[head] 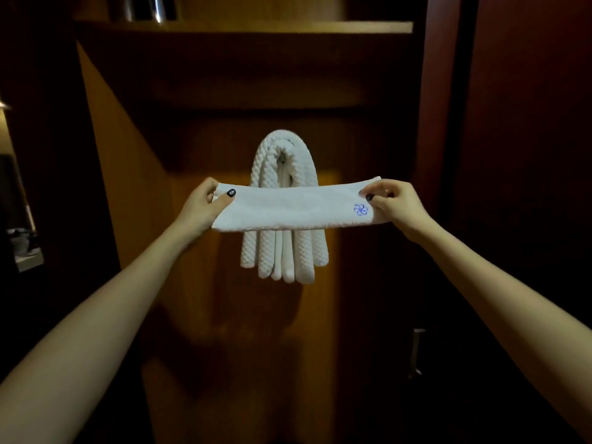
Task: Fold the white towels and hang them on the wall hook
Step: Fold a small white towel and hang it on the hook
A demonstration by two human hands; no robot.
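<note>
A folded white towel (288, 208) with a small blue emblem near its right end is stretched level in front of me. My left hand (205, 203) pinches its left end, thumb on top. My right hand (390, 200) pinches its right end. Behind it, several white textured towels (272, 155) hang draped over a wall hook (282, 159), which shows only as a dark spot under their arch. The held towel crosses in front of the hanging ones at about their mid height.
The hook sits on a brown wooden panel (224, 283) inside a recessed niche. A wooden shelf (250, 27) runs above, with metal objects (150, 8) on it. A metal handle (416, 350) shows low right. A dim counter (25, 254) lies at far left.
</note>
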